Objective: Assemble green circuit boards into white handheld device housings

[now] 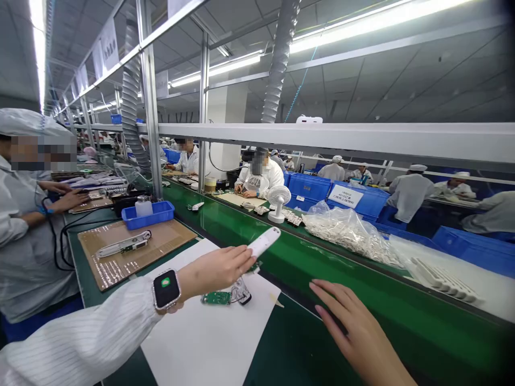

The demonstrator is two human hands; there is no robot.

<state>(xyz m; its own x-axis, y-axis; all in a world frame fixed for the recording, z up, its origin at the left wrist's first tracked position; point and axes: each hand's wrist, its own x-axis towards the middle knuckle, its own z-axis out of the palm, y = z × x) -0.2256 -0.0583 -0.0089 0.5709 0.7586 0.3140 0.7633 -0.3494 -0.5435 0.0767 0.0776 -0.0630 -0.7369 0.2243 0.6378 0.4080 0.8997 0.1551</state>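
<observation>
My left hand [219, 268] grips a long white plastic casing [264, 242] with a small dark hole near its far end, held up at the edge of the green belt. Below that hand a green circuit board [216, 298] lies on a white paper sheet [201, 343]. Beside the board is a white and dark part with wires [240, 292], partly covered by my fingers. On the right, my right hand [354, 324] reaches over the near edge of the belt, fingers stretched out, holding nothing.
The green belt [306, 257] crosses ahead, with a white fan [278, 203] beyond it. To its right are a plastic bag of small parts [350, 230] and white strips [442, 281]. At left, cardboard [161, 244] bears a blue tray [164, 214] and a device [124, 245]. A co-worker [36, 230] sits there.
</observation>
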